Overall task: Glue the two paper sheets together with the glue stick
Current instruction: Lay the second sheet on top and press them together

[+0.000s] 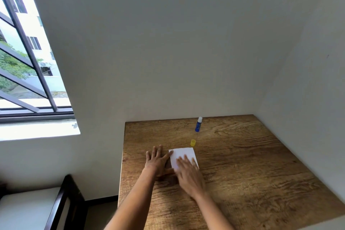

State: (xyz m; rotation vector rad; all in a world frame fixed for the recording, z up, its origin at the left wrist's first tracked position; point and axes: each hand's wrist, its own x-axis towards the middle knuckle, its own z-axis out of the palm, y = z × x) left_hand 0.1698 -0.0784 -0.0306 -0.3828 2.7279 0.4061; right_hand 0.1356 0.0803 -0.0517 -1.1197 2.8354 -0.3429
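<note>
Pressing the white paper sheets [183,156] flat, our right hand [188,175] and left hand [157,160] spread straight fingers; next, we cap the glue stick [198,124] at one o'clock.

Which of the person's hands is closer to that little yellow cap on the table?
The right hand. It lies flat on the white paper, just below the yellow cap. The left hand rests on the table beside the paper, farther left of the cap.

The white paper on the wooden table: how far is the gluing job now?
Probably near the end. The blue glue stick stands uncapped, its yellow cap set apart: gluing looks done. Only one white paper outline shows, so the sheets seem stacked. In hand: the right hand presses flat on it, the left hand steadies its edge. Left: recapping.
</note>
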